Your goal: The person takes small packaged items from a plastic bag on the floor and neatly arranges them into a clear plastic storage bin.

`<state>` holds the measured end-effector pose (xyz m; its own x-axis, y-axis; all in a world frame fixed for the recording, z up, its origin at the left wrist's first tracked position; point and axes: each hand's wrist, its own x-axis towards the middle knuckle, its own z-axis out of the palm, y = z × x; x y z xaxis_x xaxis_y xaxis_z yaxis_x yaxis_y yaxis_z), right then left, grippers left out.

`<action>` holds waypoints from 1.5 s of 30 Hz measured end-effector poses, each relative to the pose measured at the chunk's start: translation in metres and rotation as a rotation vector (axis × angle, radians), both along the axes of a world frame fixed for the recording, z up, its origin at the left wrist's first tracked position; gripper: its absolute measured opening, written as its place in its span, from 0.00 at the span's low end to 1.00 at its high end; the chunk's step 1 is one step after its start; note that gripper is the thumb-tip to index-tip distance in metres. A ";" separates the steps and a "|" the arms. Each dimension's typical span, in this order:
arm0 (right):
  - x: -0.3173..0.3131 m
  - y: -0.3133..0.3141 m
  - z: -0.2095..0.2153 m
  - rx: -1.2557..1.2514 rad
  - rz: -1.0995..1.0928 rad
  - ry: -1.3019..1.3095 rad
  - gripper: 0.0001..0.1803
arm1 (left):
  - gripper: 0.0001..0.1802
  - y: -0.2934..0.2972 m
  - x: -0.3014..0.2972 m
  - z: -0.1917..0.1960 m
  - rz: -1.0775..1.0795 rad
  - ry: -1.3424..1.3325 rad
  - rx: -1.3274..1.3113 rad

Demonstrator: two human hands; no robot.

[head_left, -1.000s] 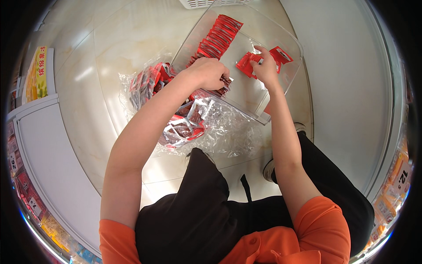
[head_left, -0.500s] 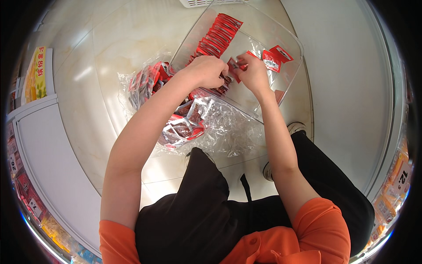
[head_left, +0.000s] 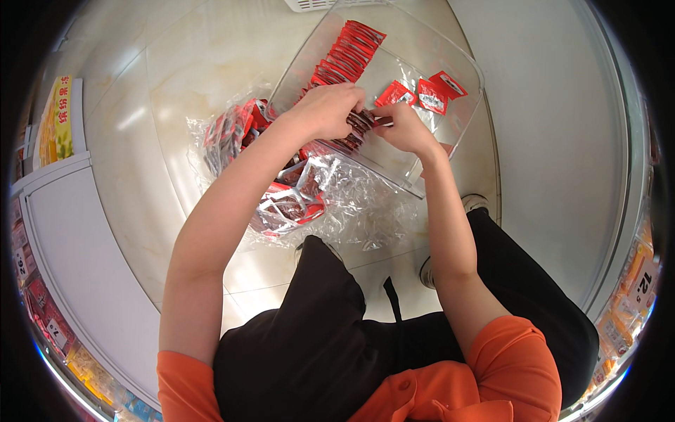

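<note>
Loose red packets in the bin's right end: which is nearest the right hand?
The leftmost packet, just above the right hand; the other two packets lie further right.

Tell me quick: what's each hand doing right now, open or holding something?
Left hand: closed on red packets in the clear bin.
Right hand: closed, pinching the same red packets.

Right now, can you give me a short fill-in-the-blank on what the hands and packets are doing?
1. Both hands, left hand and right hand, meet inside a clear plastic ____.
2. The small packets lined up in the bin are ____ in colour.
3. The crinkled bag of more packets lies on the ____.

Missing: bin; red; floor
</note>
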<state>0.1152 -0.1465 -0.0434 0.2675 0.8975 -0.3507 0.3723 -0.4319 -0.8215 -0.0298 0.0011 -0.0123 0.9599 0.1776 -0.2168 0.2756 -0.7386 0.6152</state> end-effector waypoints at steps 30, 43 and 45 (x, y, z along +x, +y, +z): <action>0.010 0.013 -0.003 -0.198 -0.201 -0.802 0.25 | 0.20 -0.003 0.003 0.010 -0.143 0.128 0.136; 0.008 0.011 0.010 0.104 -0.223 -0.429 0.11 | 0.21 -0.003 0.000 0.006 -0.109 0.089 0.145; 0.006 0.008 0.007 0.081 -0.133 -0.456 0.10 | 0.21 -0.003 0.001 0.006 -0.095 0.070 0.136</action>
<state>0.1213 -0.1383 -0.0369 0.4921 0.8646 -0.1014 0.6480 -0.4417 -0.6205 -0.0286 -0.0019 -0.0061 0.9572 0.1191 -0.2637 0.2393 -0.8382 0.4901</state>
